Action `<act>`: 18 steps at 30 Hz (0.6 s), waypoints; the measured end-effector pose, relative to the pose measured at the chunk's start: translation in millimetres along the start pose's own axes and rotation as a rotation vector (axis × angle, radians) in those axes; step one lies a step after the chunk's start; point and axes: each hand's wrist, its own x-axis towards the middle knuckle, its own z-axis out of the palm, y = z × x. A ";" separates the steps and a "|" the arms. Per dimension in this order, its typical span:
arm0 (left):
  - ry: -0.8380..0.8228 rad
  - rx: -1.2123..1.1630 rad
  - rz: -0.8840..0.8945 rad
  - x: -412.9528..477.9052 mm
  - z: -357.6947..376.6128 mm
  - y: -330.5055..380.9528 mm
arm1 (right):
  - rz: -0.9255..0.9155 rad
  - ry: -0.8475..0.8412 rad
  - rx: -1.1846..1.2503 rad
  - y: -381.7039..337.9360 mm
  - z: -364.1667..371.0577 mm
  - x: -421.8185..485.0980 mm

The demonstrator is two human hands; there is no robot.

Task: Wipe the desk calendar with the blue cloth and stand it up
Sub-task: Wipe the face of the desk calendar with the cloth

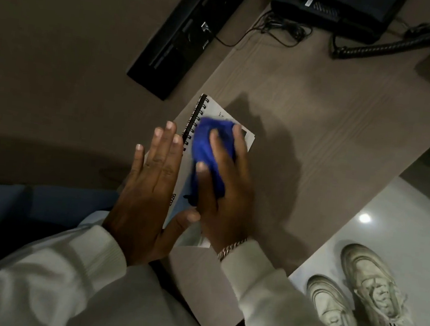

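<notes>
The desk calendar [212, 110], white with a black spiral binding, lies flat near the left edge of the wooden desk [320, 126]. My right hand [225, 188] presses a bunched blue cloth [210, 146] down on the calendar's page. My left hand [148, 195] rests flat with fingers straight along the calendar's spiral edge, its thumb touching the near corner. Both hands cover much of the calendar.
A black computer tower [188, 31] stands on the floor left of the desk. A black desk phone [333, 10] with a coiled cord [377, 47] sits at the far end, thin cables beside it. White sneakers [360, 292] stand on shiny floor at right.
</notes>
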 end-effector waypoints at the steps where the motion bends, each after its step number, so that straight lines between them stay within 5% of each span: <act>1: -0.002 -0.006 -0.003 0.0 0.4 -0.2 | 0.055 0.028 0.006 2.3 0.5 8.1; 5: 0.001 -0.009 0.000 -0.8 1.1 -2.0 | 0.206 0.000 0.091 18.1 -7.0 -14.2; 13: -0.024 0.012 0.001 -3.5 5.3 -10.7 | 0.068 0.019 0.083 -2.3 -4.9 -4.3; 18: -0.020 0.018 -0.020 -2.4 5.2 -10.6 | 0.326 0.119 0.050 -3.5 -2.5 0.6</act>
